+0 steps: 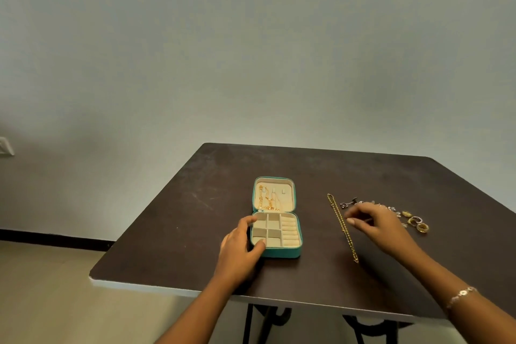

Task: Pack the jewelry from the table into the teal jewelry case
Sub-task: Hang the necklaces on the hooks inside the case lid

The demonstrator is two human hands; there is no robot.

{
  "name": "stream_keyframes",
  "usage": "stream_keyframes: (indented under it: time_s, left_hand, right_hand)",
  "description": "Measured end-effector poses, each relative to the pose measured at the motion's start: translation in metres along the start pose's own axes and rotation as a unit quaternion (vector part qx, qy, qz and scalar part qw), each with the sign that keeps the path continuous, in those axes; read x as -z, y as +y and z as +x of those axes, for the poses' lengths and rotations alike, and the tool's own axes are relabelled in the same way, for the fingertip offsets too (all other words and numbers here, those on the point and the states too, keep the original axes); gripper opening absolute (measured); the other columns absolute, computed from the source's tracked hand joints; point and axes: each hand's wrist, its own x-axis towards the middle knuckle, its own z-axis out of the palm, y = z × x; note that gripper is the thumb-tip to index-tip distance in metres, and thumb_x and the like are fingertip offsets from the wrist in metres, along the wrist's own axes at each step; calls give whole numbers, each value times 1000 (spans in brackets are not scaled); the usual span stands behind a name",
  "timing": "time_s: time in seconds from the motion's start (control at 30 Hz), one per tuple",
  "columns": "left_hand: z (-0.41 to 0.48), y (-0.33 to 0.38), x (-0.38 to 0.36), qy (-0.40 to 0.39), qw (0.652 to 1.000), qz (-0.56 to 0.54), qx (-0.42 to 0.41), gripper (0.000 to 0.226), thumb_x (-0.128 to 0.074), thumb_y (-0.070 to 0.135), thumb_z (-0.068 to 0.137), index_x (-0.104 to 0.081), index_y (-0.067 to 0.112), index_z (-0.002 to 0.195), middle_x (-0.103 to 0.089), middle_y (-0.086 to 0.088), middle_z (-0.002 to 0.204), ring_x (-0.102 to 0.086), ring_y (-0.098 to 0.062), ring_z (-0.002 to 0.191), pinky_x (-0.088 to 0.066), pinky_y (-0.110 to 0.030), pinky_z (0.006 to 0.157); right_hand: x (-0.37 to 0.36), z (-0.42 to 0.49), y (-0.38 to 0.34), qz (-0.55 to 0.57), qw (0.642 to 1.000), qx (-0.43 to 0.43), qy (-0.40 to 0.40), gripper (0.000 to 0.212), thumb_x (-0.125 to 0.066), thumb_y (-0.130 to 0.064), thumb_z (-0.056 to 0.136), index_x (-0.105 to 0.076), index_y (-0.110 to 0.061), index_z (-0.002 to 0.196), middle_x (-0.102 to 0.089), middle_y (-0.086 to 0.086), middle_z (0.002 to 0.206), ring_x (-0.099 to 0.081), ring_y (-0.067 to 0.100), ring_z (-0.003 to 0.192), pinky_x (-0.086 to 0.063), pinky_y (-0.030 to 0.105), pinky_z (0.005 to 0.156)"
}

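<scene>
Left hand grips the left edge of the open teal jewelry case, right hand hovers loose-fingered, holding nothing, over the gold chain right of the case: light, limp, tangle-prone, so I'd pinch one end.

The teal jewelry case lay open near the middle of the table, its lid folded back toward the far edge with a gold necklace inside. The left hand gripped the case's left wall, thumb at the near-left corner. Toward the right edge, a gold chain lay stretched out straight. The right hand hovered just beside it, fingers loosely bent (nothing visibly held). Gold rings and small silver pieces sat beyond that hand.
</scene>
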Motion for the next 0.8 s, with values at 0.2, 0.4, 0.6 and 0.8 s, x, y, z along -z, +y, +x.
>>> stream_keyframes:
  time_s: [0.2,0.4,0.6,0.8]
  left_hand:
    - [-1,3,2,-5,1000,-4,-1,49,-56,31,88,-32,37,130,-48,7,135,-42,-17,126,-39,-45,103]
    - [2,-5,0,-2,1000,-8,-23,46,-56,32,88,-29,45,122,-48,9,133,-43,-14,124,-41,-43,103]
    - [7,-10,-3,7,1000,-8,-28,50,-56,33,88,-31,38,130,-48,10,133,-40,-13,125,-39,-41,104]
    - [8,-13,-4,5,1000,-15,-26,51,-57,32,86,-32,39,130,-49,11,133,-41,-14,125,-39,-43,104]
  right_hand:
    - [-53,51,-45,342,915,-215,-7,30,-50,-1,91,-50,5,121,-57,23,116,-58,30,104,-50,29,85]
    - [-111,78,-58,359,887,-289,8,35,-40,-12,97,-41,-5,131,-52,14,129,-54,25,111,-48,41,95]
    - [-114,76,-55,369,892,-256,46,33,-40,2,93,-48,-4,125,-57,13,122,-55,25,111,-51,34,80]
    - [-113,64,-48,430,879,-190,77,35,-41,7,91,-46,-8,122,-56,11,121,-53,21,113,-49,30,82]
